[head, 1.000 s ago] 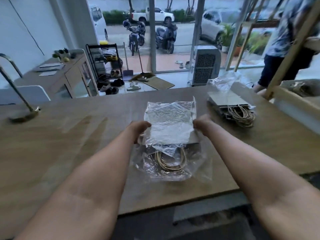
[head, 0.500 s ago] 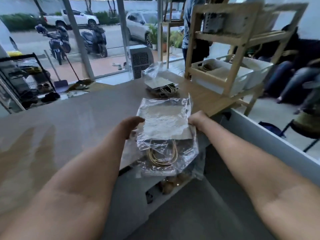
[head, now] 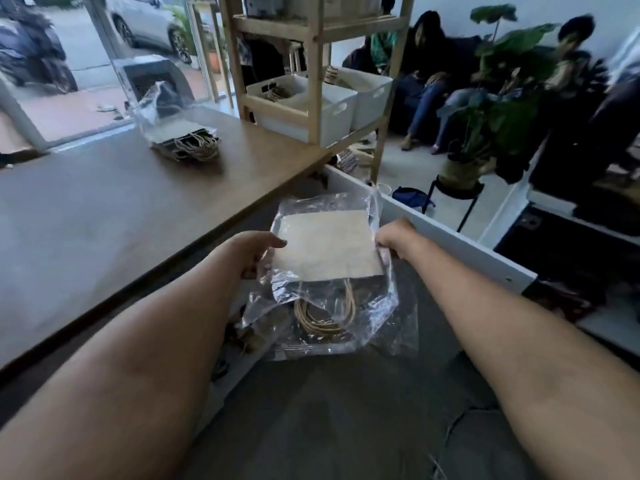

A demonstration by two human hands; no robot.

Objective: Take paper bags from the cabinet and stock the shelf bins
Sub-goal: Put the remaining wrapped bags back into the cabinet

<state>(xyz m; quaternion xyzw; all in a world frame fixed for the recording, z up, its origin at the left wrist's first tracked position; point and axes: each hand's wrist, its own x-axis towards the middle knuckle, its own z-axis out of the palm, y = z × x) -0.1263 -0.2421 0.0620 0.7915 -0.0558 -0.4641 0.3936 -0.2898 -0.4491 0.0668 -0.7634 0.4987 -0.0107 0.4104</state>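
Two hands are gripping one pack of paper bags (head: 327,249) in the air beside the table (head: 104,209): left hand (head: 254,251) and right hand (head: 394,239) are pinching its sides. Next, I think, it is needing carrying up to the white bins (head: 325,105).

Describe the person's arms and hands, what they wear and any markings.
Both forearms are bare with no sleeves in view. The left hand and right hand wear no gloves, and no watch, ring, bracelet or marking shows on either wrist.
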